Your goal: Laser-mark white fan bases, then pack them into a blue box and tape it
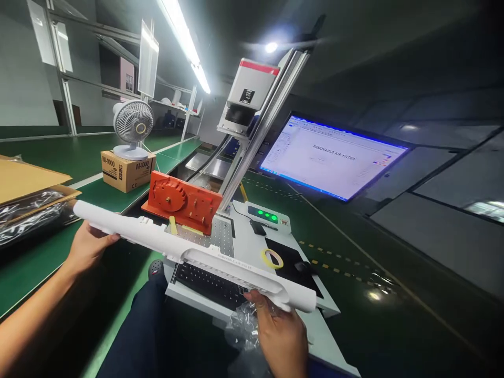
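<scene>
Clock face centred on the middle of the white panel (169, 241).

Location: panel is held up in front of the near side of the bench (244, 239), long axis running from about 10 o'clock down to 4. Printed lettering, REMOVABLE AIR FILTER, by the long recess; small clips on the upper edge.

Hands: left hand (87, 249) at 9 o'clock, thumb laid along the lower edge, its other fingers mostly hidden behind. Right hand (281, 331) at 4 o'clock, pinching the lower edge near the recess's end; crumpled clear plastic (244, 325) hangs just beside it, whether gripped cannot be told.

Surroundings: orange fixture (185, 202) at 12 o'clock; keyboard (208, 282) at 5, partly covered by the panel; yellow tape roll (264, 257) at 3; screen (334, 157) at 2, showing the same words.

Handling (judged): looks like thin moulded plastic, so light for its length and fairly stiff, though it may flex or twist mid-span. Smooth, rounded faces could slip. Clips seem the fragile part. Best hold: two-handed, toward both ends on plain edges, thumbs clear of lettering and clips.
</scene>
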